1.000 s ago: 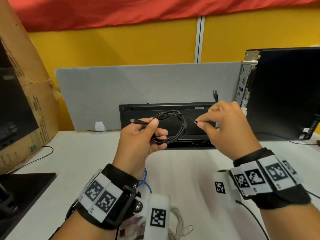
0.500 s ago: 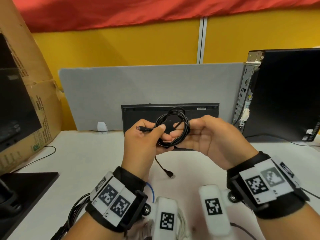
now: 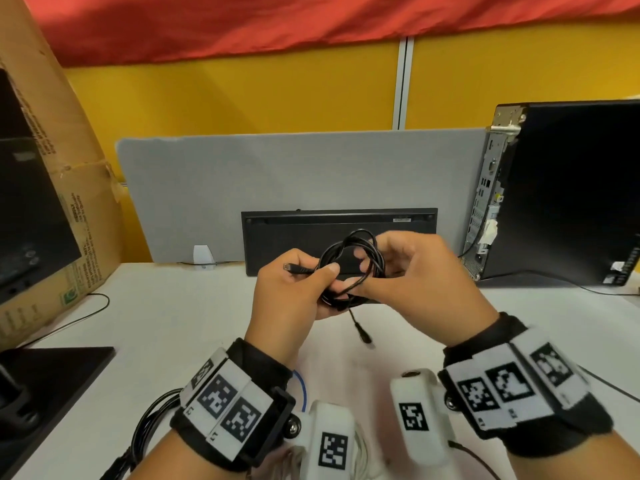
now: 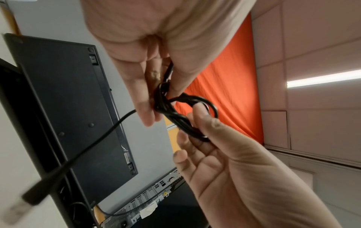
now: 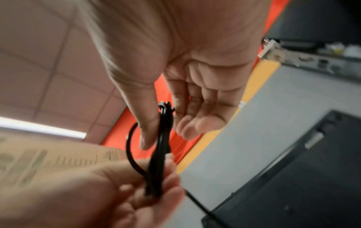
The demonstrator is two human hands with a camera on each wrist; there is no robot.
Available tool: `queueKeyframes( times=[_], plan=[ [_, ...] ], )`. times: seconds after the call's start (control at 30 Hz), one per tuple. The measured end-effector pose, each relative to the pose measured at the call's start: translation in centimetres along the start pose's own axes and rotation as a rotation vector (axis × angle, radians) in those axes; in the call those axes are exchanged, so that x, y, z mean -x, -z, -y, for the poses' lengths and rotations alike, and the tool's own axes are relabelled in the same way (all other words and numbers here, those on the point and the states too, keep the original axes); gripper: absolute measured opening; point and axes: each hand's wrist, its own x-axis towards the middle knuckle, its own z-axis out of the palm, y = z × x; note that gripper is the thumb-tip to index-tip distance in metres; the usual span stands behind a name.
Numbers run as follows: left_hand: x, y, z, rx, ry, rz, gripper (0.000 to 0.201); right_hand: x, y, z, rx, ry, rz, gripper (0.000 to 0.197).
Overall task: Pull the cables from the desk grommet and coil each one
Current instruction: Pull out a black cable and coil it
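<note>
A thin black cable is wound into a small coil, held up over the white desk between both hands. My left hand grips one side of the coil, thumb on top, and a plug sticks out to its left. My right hand pinches the other side, one finger through the loop. The cable's free end hangs below the hands with its plug in the air. From the right wrist, the strands pass between thumb and fingers.
A black keyboard leans upright on the grey divider behind the hands. A computer tower stands right, a cardboard box left. A monitor base, a black cable bundle and a blue cable lie near the desk's front edge.
My right hand let go of the stretched cable end and came in to the coil. The free end now hangs below the hands. Both hands sit closer together.
</note>
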Motion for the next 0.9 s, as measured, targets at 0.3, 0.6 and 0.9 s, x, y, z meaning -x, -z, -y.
queueKeyframes(
  times=[0.3, 0.6, 0.9],
  plan=[
    [0.0, 0.3, -0.4, 0.018, 0.023, -0.049, 0.014, 0.0, -0.9, -0.2, 0.163, 0.407, -0.379, 0.023],
    [-0.7, 1.5, -0.6, 0.095, 0.047, -0.136, 0.011, -1.3, 2.7, -0.2, -1.227, -0.450, -0.322, 0.021],
    [-0.2, 0.9, -1.0, 0.139, 0.036, -0.062, 0.019, -1.4, 1.5, -2.3, -0.941, -0.467, -0.497, 0.017]
  ],
)
